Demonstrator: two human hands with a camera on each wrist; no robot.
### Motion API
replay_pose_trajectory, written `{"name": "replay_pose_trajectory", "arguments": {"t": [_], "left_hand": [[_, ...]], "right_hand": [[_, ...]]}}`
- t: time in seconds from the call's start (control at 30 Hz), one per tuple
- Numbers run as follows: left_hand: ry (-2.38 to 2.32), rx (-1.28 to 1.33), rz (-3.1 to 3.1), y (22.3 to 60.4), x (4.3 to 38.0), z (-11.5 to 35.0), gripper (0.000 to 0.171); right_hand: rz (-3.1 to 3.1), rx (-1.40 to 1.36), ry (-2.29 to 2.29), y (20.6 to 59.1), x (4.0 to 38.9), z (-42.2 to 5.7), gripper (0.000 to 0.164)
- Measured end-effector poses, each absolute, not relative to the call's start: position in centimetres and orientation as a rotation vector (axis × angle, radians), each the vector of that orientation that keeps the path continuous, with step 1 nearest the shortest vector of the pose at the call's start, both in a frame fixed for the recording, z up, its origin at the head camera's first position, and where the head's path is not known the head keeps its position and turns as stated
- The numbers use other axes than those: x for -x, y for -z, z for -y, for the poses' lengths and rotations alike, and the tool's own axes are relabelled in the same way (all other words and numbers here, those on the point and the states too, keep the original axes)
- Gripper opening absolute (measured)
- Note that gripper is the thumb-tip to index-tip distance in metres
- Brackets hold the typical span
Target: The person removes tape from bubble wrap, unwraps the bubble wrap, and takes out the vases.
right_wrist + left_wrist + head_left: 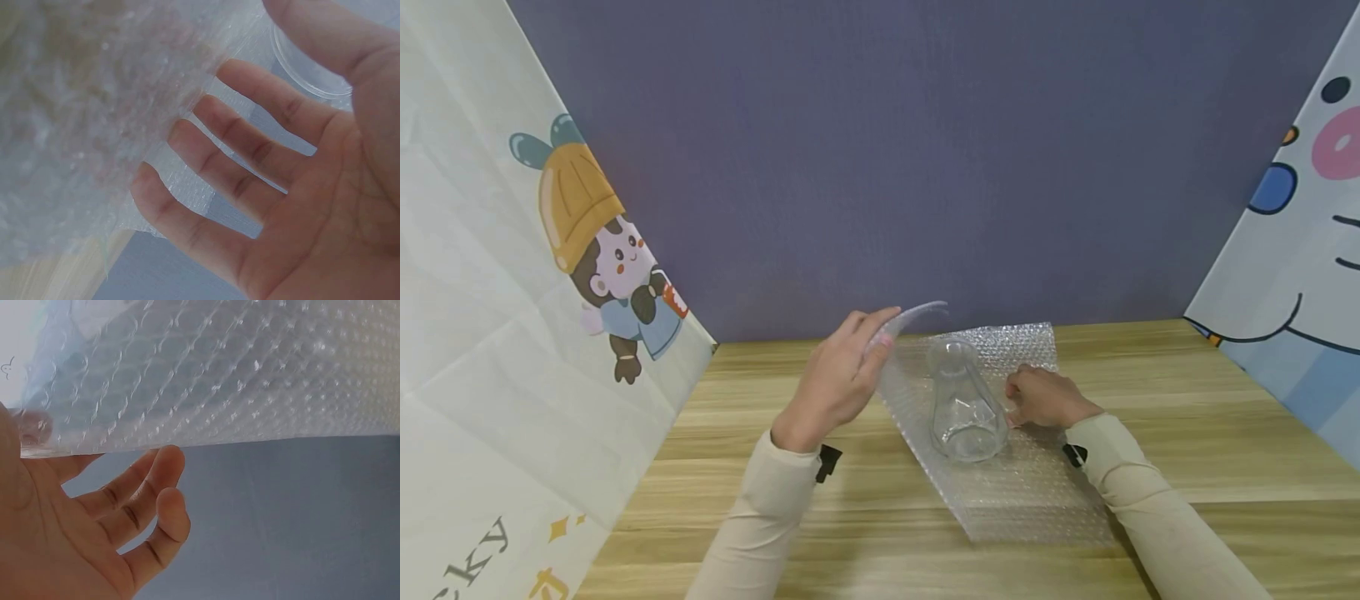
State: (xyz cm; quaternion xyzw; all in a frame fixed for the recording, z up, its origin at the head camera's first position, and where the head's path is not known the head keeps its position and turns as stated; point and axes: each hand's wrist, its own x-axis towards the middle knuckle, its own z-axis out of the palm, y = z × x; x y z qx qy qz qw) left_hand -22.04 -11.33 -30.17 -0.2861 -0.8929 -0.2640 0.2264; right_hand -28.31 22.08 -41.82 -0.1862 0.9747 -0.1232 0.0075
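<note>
A sheet of bubble wrap lies on the wooden table, with its left side lifted. On it rests a clear glass vase, lying on its side, narrow neck to the back and wide base towards me. My left hand pinches the raised edge between thumb and index finger; the other fingers are loosely bent below that edge in the left wrist view. Right of the vase, my right hand touches the wrap with its fingertips. The right wrist view shows those fingers spread and slightly bent, with a round glass rim beyond them.
The wooden tabletop extends around the wrap. A dark blue-grey panel rises along the back edge. White printed sheets stand at the left and right, and black wrist mounts sit at both cuffs.
</note>
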Motion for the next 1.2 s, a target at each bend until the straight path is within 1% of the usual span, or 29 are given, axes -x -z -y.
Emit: {"name": "replay_pose_trajectory", "arguments": {"t": [0.43,0.83,1.2], "left_hand": [[0.761,0.759,2.529,29.9,22.4,12.8,0.048],[0.774,0.782,2.487,30.0,23.1,13.4,0.056],[0.753,0.830,2.441,30.0,23.3,13.6,0.045]], "right_hand": [[-3.045,0.576,0.393,41.7,28.2,-22.0,0.037],[-3.038,0.558,0.382,41.9,28.4,-22.1,0.036],[-3.030,0.558,0.388,41.8,28.3,-22.1,0.038]]}}
